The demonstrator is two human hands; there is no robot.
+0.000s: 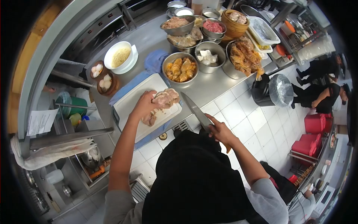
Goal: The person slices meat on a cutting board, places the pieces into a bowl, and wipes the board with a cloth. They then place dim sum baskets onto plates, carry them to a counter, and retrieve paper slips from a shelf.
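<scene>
My left hand [143, 105] rests on a pale piece of raw chicken [166, 98] lying on the white cutting board [128, 101], fingers curled over its near end. A smaller piece of meat [149, 119] lies on the board just below that hand. My right hand [220, 131] grips the handle of a large knife [197, 111], whose blade points up and left toward the chicken, held off the board's right edge.
Metal bowls of marinated chicken [181, 69], white dumplings [209, 56] and other meats [213, 26] crowd the steel counter [209, 86] behind the board. A white bowl of noodles [120, 56] stands at the left. A lined bin [274, 91] and seated people [322, 93] are at the right.
</scene>
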